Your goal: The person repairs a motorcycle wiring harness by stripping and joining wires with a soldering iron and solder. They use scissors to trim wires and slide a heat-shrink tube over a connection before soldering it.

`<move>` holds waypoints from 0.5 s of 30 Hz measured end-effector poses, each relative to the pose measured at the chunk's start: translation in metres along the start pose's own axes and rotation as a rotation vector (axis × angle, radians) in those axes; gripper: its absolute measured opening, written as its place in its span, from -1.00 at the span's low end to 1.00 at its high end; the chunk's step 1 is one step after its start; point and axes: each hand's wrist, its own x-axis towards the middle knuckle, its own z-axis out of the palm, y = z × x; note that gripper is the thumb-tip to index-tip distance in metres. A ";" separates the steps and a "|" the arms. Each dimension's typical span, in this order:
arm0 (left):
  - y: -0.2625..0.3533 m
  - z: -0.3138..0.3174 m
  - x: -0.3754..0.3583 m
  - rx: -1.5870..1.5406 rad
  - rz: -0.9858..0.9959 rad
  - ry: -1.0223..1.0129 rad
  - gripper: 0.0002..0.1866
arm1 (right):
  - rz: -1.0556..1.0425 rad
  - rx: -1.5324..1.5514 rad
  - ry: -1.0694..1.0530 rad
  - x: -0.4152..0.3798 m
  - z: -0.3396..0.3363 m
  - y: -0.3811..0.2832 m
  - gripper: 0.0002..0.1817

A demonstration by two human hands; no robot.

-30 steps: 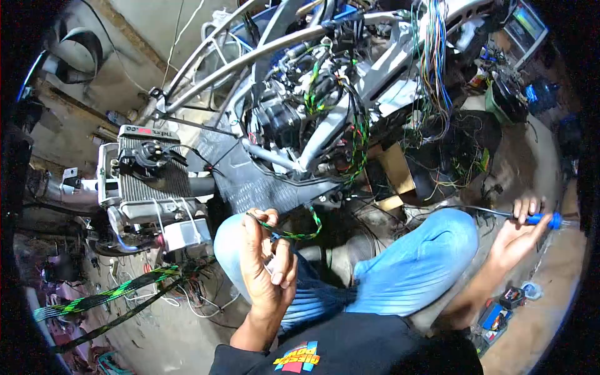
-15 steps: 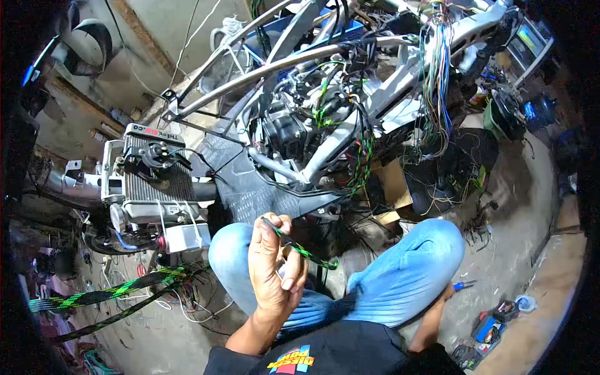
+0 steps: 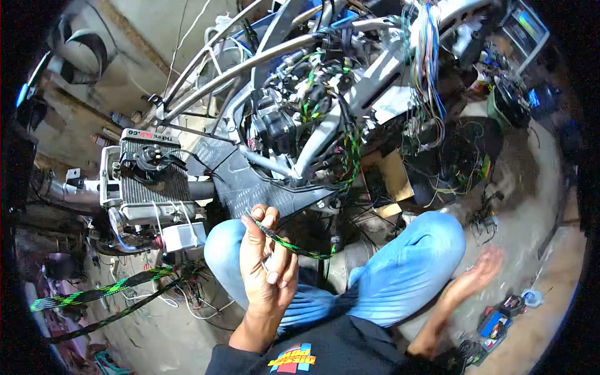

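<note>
My left hand [image 3: 265,269] is raised over my knee, its thumb and fingers closed on the end of a black-and-green braided cable sleeve [image 3: 300,251]. From the fingertips the sleeve runs right and down, then turns up towards the metal frame [image 3: 312,150]. Past my other knee, low on the right, my right hand [image 3: 481,270] is blurred by motion. It looks spread, and no object shows in it.
A radiator [image 3: 153,169] stands at the left with a white reservoir [image 3: 184,237]. Thicker braided sleeves [image 3: 106,292] lie lower left. Coloured wires [image 3: 428,56] hang from the frame. A cardboard box [image 3: 395,176] sits below it, and a tool tray [image 3: 494,326] is at the lower right.
My right hand has moved out from beside my knee to the right and up. A blue-handled tool near it no longer shows. My left hand has shifted slightly left, still holding the sleeve.
</note>
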 end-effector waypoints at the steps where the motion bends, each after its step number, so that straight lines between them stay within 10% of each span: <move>1: -0.002 0.000 0.000 -0.021 -0.015 -0.017 -0.70 | -0.053 0.101 -0.095 -0.009 0.025 -0.062 -0.50; 6: -0.010 0.002 -0.007 0.072 -0.077 0.021 -0.68 | -0.347 0.181 -1.219 -0.070 0.085 -0.161 -0.51; 10: -0.008 0.012 -0.016 0.454 -0.029 0.125 -0.69 | 0.101 0.239 -1.476 -0.115 0.117 -0.154 -0.71; 15: -0.003 -0.001 -0.019 0.737 0.009 0.103 -0.73 | 0.160 0.232 -1.455 -0.125 0.117 -0.144 -0.82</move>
